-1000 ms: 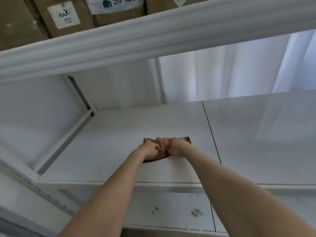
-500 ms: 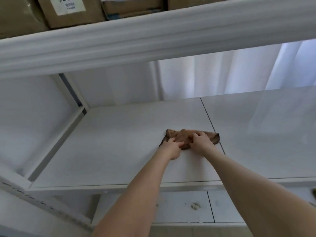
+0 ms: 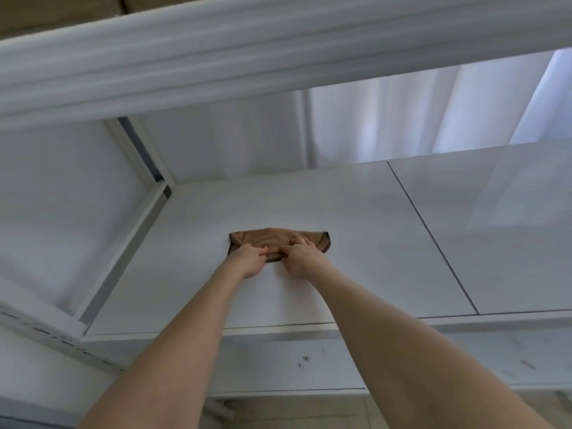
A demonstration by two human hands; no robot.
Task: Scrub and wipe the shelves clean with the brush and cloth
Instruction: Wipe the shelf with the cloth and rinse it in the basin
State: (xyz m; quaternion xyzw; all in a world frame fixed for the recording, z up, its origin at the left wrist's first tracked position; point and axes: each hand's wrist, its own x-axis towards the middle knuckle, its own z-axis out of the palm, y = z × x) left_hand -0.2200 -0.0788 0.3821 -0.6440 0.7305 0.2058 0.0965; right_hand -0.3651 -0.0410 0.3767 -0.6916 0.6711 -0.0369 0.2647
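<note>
At frame centre, the left grip (image 3: pixel 247 262) and right grip (image 3: pixel 301 258) both pinch the brown cloth (image 3: pixel 275 239) against the white shelf (image 3: pixel 356 212); pressing it flat and sweeping in overlapping strokes should wipe best.

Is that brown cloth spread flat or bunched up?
Bunched up: the cloth shows wrinkles where left hand and right hand grip it.

- A white curtain (image 3: pixel 418 119) hangs in soft folds behind the shelving, and daylight glows through it.
- A plain white wall (image 3: pixel 62 212) stands at the left.
- The glossy white shelf board (image 3: pixel 340 212) reflects the light; a thin dark seam (image 3: pixel 433 239) crosses it.
- A ribbed white beam (image 3: pixel 278 48) runs overhead, with cardboard boxes (image 3: pixel 46 17) above it.
- The lower shelf (image 3: pixel 263 363) bears dark specks (image 3: pixel 305 360).
- Pale floor (image 3: pixel 309 411) shows at the bottom edge.
</note>
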